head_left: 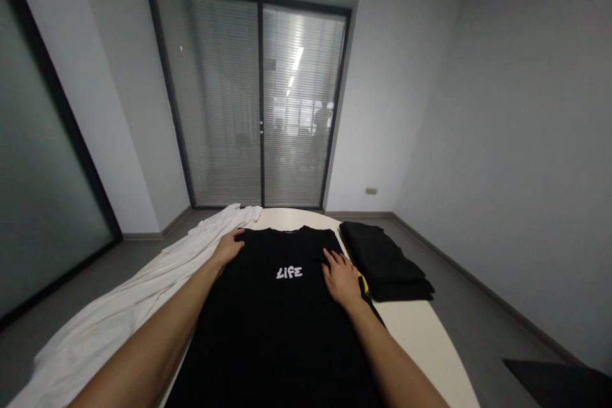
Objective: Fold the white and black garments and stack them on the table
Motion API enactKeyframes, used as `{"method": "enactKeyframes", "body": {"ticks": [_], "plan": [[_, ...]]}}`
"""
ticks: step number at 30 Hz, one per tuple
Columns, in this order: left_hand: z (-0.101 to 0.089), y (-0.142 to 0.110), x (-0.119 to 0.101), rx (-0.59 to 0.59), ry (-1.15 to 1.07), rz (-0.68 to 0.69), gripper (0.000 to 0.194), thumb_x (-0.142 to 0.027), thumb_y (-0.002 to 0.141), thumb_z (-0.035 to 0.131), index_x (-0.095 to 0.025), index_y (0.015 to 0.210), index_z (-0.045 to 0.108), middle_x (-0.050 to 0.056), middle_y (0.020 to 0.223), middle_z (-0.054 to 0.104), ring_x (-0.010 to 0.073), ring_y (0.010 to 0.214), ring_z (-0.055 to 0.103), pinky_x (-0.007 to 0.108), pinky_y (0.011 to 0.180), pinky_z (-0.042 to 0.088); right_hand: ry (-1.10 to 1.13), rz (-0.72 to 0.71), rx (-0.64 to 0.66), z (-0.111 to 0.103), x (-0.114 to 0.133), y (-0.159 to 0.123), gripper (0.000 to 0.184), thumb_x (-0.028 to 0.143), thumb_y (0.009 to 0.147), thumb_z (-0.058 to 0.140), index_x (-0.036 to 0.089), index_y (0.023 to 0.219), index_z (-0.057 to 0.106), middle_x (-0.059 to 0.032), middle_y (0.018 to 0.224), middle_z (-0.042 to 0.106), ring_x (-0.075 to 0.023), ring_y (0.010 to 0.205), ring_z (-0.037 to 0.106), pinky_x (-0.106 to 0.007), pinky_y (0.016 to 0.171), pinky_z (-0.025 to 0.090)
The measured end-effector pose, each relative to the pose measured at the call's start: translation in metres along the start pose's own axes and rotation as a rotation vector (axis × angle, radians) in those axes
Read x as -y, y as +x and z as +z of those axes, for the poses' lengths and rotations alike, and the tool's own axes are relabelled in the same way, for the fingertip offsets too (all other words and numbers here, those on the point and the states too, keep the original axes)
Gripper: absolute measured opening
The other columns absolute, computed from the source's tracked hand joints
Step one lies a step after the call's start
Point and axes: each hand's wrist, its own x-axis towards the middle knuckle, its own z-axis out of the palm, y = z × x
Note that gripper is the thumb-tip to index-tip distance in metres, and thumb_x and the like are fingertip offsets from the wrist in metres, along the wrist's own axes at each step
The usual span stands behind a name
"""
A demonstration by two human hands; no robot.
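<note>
A black T-shirt lies spread on the table, with white lettering on its chest that reads upside down from here. My left hand rests at the shirt's left shoulder corner, thumb and forefinger apart on the fabric. Its other fingers are mostly hidden. On the right side of the chest, my right hand lies flat with its fingers spread, touching the cloth. A small yellow piece shows just beside it, partly covered, and I cannot make out what it is.
White cloth lies loosely along the table's left side. Folded black clothes are stacked at the right edge of the pale, rounded table. Beyond stands a glazed partition with blinds. A dark flat object is low at right.
</note>
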Motion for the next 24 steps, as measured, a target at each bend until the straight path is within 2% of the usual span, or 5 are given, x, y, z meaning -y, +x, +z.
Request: {"method": "enactKeyframes", "body": {"ticks": [6, 9, 12, 19, 24], "plan": [[0.003, -0.004, -0.009, -0.012, 0.103, 0.118, 0.059, -0.004, 0.079, 0.055, -0.008, 0.138, 0.053, 0.016, 0.141, 0.057, 0.0239, 0.13, 0.054, 0.03, 0.109, 0.041, -0.009, -0.02, 0.006, 0.004, 0.0, 0.001, 0.047, 0.041, 0.102, 0.035, 0.031, 0.146, 0.047, -0.0039, 0.152, 0.045, -0.0281, 0.142, 0.033, -0.046, 0.11, 0.031], [0.001, -0.016, -0.012, 0.003, 0.173, 0.239, 0.077, 0.005, 0.071, 0.051, -0.015, 0.145, 0.044, 0.012, 0.156, 0.037, 0.0218, 0.141, 0.041, 0.029, 0.113, 0.035, -0.022, -0.022, -0.008, 0.004, 0.002, 0.0, 0.047, 0.04, 0.101, 0.036, 0.03, 0.146, 0.048, -0.004, 0.152, 0.046, -0.0281, 0.141, 0.034, -0.046, 0.11, 0.03], [-0.004, -0.028, -0.015, 0.011, 0.246, 0.291, 0.087, 0.007, 0.066, 0.052, -0.022, 0.147, 0.037, 0.008, 0.161, 0.028, 0.0232, 0.142, 0.038, 0.031, 0.11, 0.038, -0.032, -0.022, -0.015, 0.002, 0.005, -0.001, 0.047, 0.04, 0.101, 0.036, 0.029, 0.145, 0.049, -0.0041, 0.152, 0.046, -0.0276, 0.141, 0.035, -0.045, 0.11, 0.031], [-0.011, -0.035, -0.018, -0.066, 0.374, 0.179, 0.074, 0.001, 0.073, 0.05, -0.014, 0.145, 0.036, 0.018, 0.159, 0.027, 0.0339, 0.133, 0.045, 0.044, 0.102, 0.045, -0.018, -0.01, -0.01, 0.002, 0.016, -0.006, 0.048, 0.038, 0.102, 0.032, 0.026, 0.145, 0.049, -0.0054, 0.153, 0.044, -0.0269, 0.142, 0.034, -0.043, 0.111, 0.03], [0.008, -0.066, -0.032, -0.182, 0.429, 0.199, 0.064, -0.02, 0.087, 0.052, -0.008, 0.148, 0.035, 0.022, 0.162, 0.015, 0.0389, 0.145, 0.026, 0.049, 0.111, 0.034, -0.015, 0.031, -0.001, 0.001, 0.022, -0.006, 0.05, 0.036, 0.099, 0.039, 0.023, 0.146, 0.047, -0.0072, 0.153, 0.044, -0.0289, 0.141, 0.035, -0.045, 0.11, 0.03]]}}
